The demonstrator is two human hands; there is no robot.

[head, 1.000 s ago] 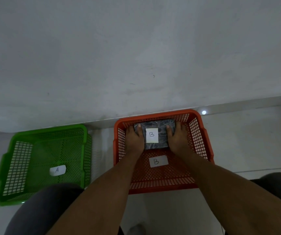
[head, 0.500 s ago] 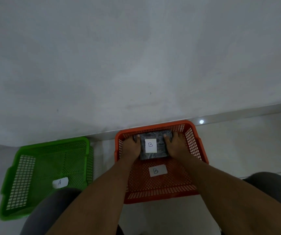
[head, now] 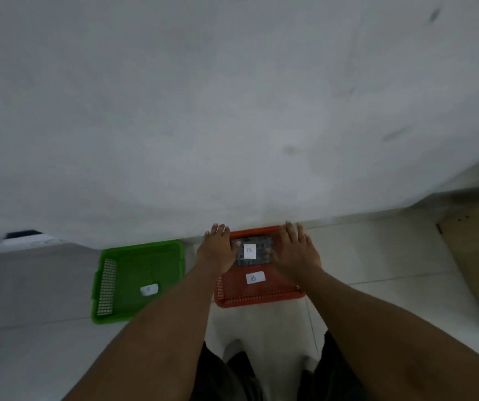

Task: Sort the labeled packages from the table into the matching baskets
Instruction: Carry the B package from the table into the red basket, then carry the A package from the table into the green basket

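The dark package (head: 254, 251) is lying flat in the far half of the orange basket (head: 257, 296), its white label marked "B" (head: 249, 251) facing up. A second white "B" label (head: 255, 278) is seen on the basket floor, nearer the person than the package. Both hands are being held open above the basket with fingers spread and palms down — nothing is being gripped. The left hand (head: 216, 250) is positioned over the basket's left wall, just beside the package's left edge; the right hand (head: 294, 250) is positioned over the right side, its thumb close to the package's right edge. Whether skin is touching the package cannot be told. The green basket (head: 137, 282) is standing to the left, apart from the orange one — an "A" label (head: 149, 290) is lying on its floor.
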